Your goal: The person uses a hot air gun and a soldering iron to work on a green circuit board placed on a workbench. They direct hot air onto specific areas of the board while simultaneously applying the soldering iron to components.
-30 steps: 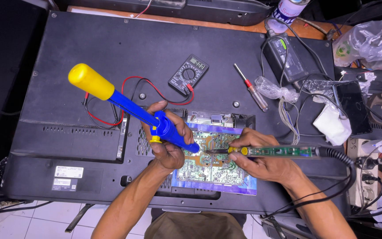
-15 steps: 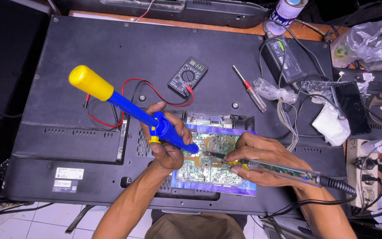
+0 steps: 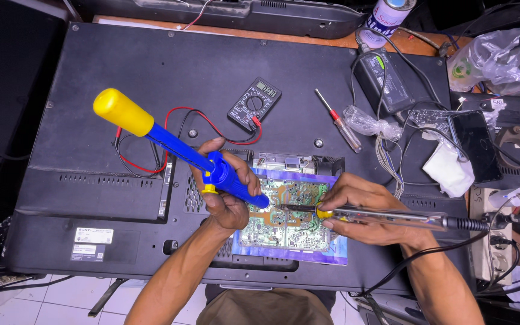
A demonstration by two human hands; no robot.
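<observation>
Solder work is under way over the green circuit board [image 3: 287, 219], which lies face up in an opening in the back of a big black television [image 3: 151, 90] laid flat on the bench. The left hand [image 3: 227, 192] is clenched round the blue barrel of a desoldering pump [image 3: 179, 147], fingers wrapped just behind the nozzle and the thumb near the small yellow button beneath the grip. Its long plunger with the yellow knob sticks up and away to the left of the fist. The right hand [image 3: 362, 210] grasps a soldering iron [image 3: 386, 216] pencil-fashion, pinching the clear handle just behind its yellow collar, with the cord trailing off to the right of the wrist. Both tips meet at one spot on the board, between the two hands.

I'd judge the pump light and stiff, hollow plastic, and top-heavy with the plunger out, so a hold low on the barrel suits it. The iron looks light too, but its metal tip is probably hot, so only the handle is safe to take. The board is thin, rigid and fragile, best taken by its edges.

Beyond the knuckles lie a black multimeter [image 3: 254, 103] with red and black leads and a red-handled screwdriver [image 3: 338, 120].
</observation>
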